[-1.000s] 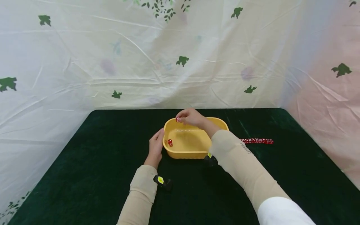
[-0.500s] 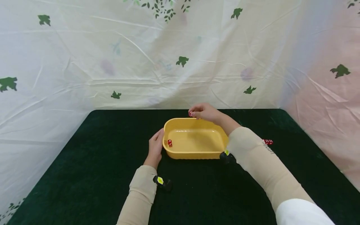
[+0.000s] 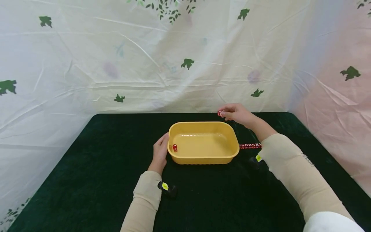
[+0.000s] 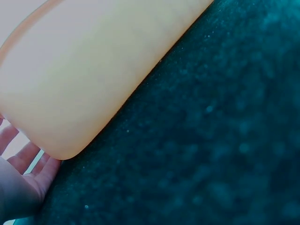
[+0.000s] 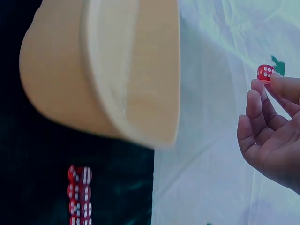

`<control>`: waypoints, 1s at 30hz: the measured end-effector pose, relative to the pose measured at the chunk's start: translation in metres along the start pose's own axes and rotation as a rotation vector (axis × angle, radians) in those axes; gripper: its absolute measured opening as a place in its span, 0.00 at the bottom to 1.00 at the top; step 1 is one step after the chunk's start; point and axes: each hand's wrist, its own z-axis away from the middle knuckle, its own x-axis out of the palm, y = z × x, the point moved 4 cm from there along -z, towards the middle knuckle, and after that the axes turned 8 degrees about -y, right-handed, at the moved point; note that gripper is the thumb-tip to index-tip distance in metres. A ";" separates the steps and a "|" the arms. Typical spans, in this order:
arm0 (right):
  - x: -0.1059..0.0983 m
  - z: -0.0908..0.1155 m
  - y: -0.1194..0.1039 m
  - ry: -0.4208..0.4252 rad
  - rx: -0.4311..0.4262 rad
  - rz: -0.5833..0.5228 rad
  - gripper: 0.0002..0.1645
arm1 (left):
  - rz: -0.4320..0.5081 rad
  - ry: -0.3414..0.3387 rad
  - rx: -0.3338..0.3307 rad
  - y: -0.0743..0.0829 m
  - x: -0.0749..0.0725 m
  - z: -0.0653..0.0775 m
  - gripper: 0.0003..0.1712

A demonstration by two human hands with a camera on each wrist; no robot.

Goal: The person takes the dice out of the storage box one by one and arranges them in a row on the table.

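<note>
A yellow plastic tub (image 3: 203,160) stands on the dark green cloth. Beside its left end is my left hand (image 3: 160,151), with the fingers (image 4: 23,157) laid against the outer wall in the left wrist view. My right hand (image 3: 236,113) is raised beyond the tub's far right corner. Between thumb and fingertips it pinches a red die (image 5: 265,73) with white dots. Inside the tub, near the left wall, lie small red dice (image 3: 175,148). A row of red dice (image 3: 250,146) extends rightward from the tub's right end, partly hidden by my right sleeve.
The dark green cloth (image 3: 95,174) covers the table. A pale curtain (image 3: 139,64) with green leaf prints hangs behind its far edge and along the sides. In the right wrist view, the dice row (image 5: 79,194) appears two dice wide.
My right hand has moved right, from above the tub to beyond its far right corner, still pinching the die. My left hand and the tub stay in place.
</note>
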 end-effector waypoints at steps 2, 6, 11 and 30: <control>-0.005 0.006 0.003 0.020 0.001 -0.003 0.20 | 0.001 0.000 -0.001 0.000 0.000 0.000 0.25; -0.016 0.020 0.015 0.078 0.027 -0.005 0.20 | -0.004 -0.001 0.004 0.000 -0.001 0.000 0.26; -0.028 0.039 0.035 0.120 0.074 0.014 0.23 | -0.004 0.000 0.026 0.000 0.000 0.000 0.28; -0.065 0.103 0.117 0.219 0.146 0.024 0.27 | -0.013 0.015 0.023 -0.002 0.001 -0.001 0.28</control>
